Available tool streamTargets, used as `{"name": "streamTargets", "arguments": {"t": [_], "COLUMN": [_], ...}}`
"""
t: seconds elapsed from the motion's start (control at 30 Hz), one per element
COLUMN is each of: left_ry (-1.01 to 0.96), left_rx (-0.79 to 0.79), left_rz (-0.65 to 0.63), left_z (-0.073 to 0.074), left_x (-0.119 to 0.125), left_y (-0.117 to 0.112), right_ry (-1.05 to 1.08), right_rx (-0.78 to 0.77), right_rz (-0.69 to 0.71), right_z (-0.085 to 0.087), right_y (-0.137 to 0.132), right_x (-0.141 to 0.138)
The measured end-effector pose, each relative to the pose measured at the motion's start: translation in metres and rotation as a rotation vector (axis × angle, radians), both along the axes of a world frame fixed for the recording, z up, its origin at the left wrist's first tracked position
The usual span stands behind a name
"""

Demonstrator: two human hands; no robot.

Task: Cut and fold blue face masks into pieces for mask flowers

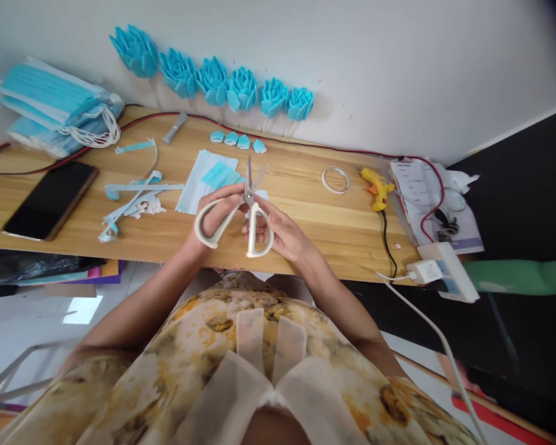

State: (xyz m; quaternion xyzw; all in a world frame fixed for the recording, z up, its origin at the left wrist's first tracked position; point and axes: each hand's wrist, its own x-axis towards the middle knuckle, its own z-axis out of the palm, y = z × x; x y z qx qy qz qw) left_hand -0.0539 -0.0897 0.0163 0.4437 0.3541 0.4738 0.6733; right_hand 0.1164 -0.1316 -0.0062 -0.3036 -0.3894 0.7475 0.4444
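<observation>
While holding white-handled scissors (249,196), parted, over the front of the table (333,228), curls left hand (219,213) against one side, right hand (282,230) against the other. Has blue fabric (219,177) near the table's middle, phone (50,201) at its left, yellow glue gun (377,188) at its right.

Long, bare left arm (160,293): goes forward and slants in to the middle.
Long, bare right arm (336,293): slants in from the other side, so the 2 arms make a pointy roof shape.
Bare left hand (219,214): gripping, thumb side up, part of it hidden.
Bare right hand (285,233): gripping too, fingers curled in, thumb pointing to the middle.
Both hands: 2 close neighbours, in front of the tummy.
</observation>
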Motion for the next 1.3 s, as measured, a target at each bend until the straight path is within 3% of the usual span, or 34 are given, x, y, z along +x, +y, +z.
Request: {"name": "streamTargets", "arguments": {"t": [0.07,0.13,0.2,0.3,0.43,0.57,0.63,0.7,0.8,0.93,1.07,1.2,1.3], "left_ry": [0.176,0.283,0.332,0.42,0.611,0.726,0.783,0.835,0.867,0.848,0.801,0.784,0.759], "left_rx": [0.23,0.444,0.597,0.731,0.802,0.861,0.907,0.952,0.931,0.764,0.628,0.688,0.78], "left_rz": [0.111,0.101,-0.041,-0.297,-0.283,-0.205,-0.192,-0.206,-0.195,-0.122,-0.103,-0.095,-0.157], "left_z": [0.002,0.002,-0.001,-0.012,-0.015,-0.006,-0.003,0.0,0.006,0.013,0.002,-0.016,-0.021], "left_x": [0.009,0.013,0.009,-0.009,-0.034,-0.038,-0.034,-0.031,-0.024,-0.007,0.01,0.012,0.009], "left_y": [-0.008,-0.013,-0.015,-0.009,0.004,0.015,0.02,0.028,0.046,0.078,0.094,0.09,0.085], "right_ry": [-0.003,-0.045,-0.125,-0.267,-0.556,-1.047,-1.331,-1.565,-1.685,-1.615,-1.647,-1.667,-1.62], "right_rx": [-0.038,-0.066,-0.068,-0.005,0.009,0.077,0.192,0.345,0.535,0.638,0.622,0.629,0.635], "right_rz": [-0.085,-0.2,-0.3,-0.479,-0.582,-0.454,-0.438,-0.515,-0.607,-0.357,-0.153,0.004,0.049], "right_z": [0.001,0.004,0.01,0.022,0.031,0.027,0.023,0.022,0.023,0.027,0.023,0.018,0.026], "right_y": [-0.009,-0.017,-0.021,-0.018,-0.009,-0.004,-0.003,-0.002,0.004,0.027,0.056,0.071,0.075], "right_x": [-0.01,-0.012,-0.004,0.031,0.09,0.126,0.132,0.13,0.115,0.08,0.05,0.041,0.043]}}
